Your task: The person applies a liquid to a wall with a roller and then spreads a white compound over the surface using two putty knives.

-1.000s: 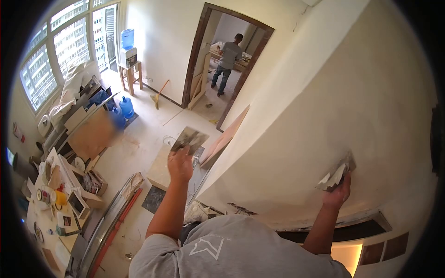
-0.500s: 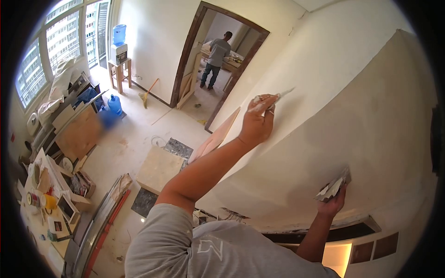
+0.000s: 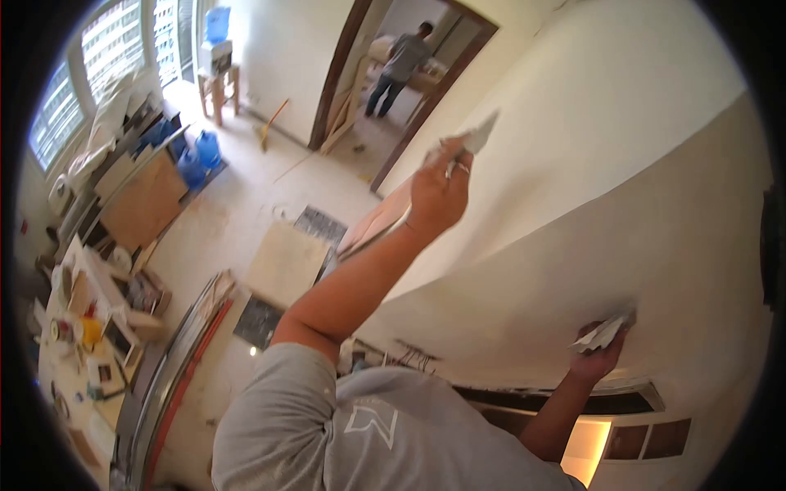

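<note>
My left hand (image 3: 442,188), smeared with white, is raised near the pale wall (image 3: 589,131). Its fingers close round a putty knife (image 3: 483,132) whose blade points up and to the right. A soft shadow of the hand falls on the wall beside it. Lower right, my right hand (image 3: 602,360) grips a broad scraper (image 3: 626,317) loaded with white putty (image 3: 602,334). Behind it spreads a greyer wall section (image 3: 524,295), which meets the paler one along a slanting edge.
A person (image 3: 401,65) stands beyond the doorway (image 3: 327,90). Water bottles (image 3: 201,159), boards (image 3: 147,200) and a broom (image 3: 266,135) lie to the left. Long metal strips (image 3: 168,393) and a cluttered table (image 3: 74,385) are lower left. A square board (image 3: 286,262) lies on the floor.
My left hand has moved up and left in view, and the knife's blade has turned to show its flat face. My right hand sits slightly further right. The person beyond the doorway now leans forward.
</note>
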Motion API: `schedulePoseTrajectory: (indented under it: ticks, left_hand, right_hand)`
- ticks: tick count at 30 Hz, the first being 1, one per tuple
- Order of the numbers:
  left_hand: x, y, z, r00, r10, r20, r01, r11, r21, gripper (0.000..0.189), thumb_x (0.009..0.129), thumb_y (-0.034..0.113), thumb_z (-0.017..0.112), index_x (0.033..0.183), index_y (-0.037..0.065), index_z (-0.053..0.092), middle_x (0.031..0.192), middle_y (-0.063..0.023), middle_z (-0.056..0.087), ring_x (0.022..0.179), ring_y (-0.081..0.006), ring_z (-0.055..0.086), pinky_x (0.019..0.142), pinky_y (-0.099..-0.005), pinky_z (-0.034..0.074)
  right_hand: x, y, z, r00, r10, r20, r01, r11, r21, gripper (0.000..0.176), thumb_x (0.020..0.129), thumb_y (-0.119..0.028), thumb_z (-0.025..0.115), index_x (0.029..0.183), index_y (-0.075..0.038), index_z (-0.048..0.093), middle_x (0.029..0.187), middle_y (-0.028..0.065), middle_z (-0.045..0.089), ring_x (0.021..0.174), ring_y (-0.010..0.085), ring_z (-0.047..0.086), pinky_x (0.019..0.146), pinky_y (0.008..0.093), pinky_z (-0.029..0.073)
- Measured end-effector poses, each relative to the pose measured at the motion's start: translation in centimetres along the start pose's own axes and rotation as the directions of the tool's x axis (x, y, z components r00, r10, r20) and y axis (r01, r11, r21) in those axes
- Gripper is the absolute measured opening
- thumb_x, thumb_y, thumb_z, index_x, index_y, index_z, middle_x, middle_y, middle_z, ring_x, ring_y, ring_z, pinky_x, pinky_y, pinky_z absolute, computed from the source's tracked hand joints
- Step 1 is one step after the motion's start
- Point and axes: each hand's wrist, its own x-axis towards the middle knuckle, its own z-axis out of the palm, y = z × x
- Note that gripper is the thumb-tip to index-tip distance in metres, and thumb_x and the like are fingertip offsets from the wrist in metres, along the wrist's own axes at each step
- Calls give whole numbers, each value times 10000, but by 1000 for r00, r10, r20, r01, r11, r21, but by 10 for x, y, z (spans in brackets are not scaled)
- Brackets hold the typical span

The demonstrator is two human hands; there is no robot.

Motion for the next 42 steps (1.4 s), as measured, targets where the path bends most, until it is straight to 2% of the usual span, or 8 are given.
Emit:
schedulePoseTrajectory:
  ticks: [5,10,21,27,31,34,38,42]
  left_hand:
    - [-25,-2,-96,960,-220,-174,141,915,-378,180,985,94,599,1105,-28,654,973,2,681,868,-71,555,794,-240,456]
    - [-81,30,-180,987,-97,-126,112,987,114,228,967,40,575,1177,-23,637,910,9,629,754,-42,513,638,-219,402]
    - [-197,102,-187,813,159,561,-328,920,214,493,761,124,797,1239,145,678,1240,-187,619,1105,-383,632,967,-506,519]
    - [-233,112,-189,843,89,530,-385,788,480,523,790,134,736,1303,122,639,1299,-173,587,1180,-398,583,1013,-483,496]
    - [-256,105,-208,913,17,408,-312,673,670,492,807,115,707,1293,114,633,1258,-164,600,1168,-379,584,997,-446,500]
    - [-276,88,-234,938,-114,327,-208,570,795,490,814,71,694,1299,81,624,1207,-143,623,1122,-317,630,929,-428,530]
    - [-300,88,-241,613,-709,-349,786,594,174,348,928,114,620,1273,78,596,1156,-125,647,1053,-272,663,918,-437,544]
    - [-293,107,-206,329,-907,-264,586,415,-696,298,964,167,572,1222,19,560,1120,-146,662,1046,-281,679,944,-465,547]
  right_hand:
    - [-4,-1,13,994,94,48,-93,996,-14,394,1035,-451,479,1118,-81,585,886,69,621,730,179,571,575,311,459]
    - [-35,56,57,703,422,572,-549,834,60,443,1020,-448,495,1074,-22,602,942,103,628,805,217,608,589,341,501]
    - [-96,173,162,268,876,400,-950,170,263,445,1078,-296,404,1360,29,518,1339,174,599,1225,270,588,1075,410,452]
    - [-114,193,126,573,659,487,-526,752,-398,433,1075,-283,417,1372,21,500,1341,155,587,1227,245,580,1034,371,490]
    - [-112,160,180,323,884,338,-940,342,2,389,1043,-294,511,1329,-34,548,1218,80,654,1098,195,642,903,325,550]
    - [-112,183,161,509,777,371,-793,591,-151,378,1030,-335,536,1289,-63,580,1190,54,663,1038,185,658,833,304,541]
    - [-114,204,162,823,364,437,-217,911,-349,442,1037,-334,507,1359,-32,532,1280,149,602,1112,271,618,877,389,520]
    - [-122,226,142,681,-166,713,518,798,-309,470,1026,-233,473,1430,6,462,1279,250,584,1051,391,602,883,486,493]
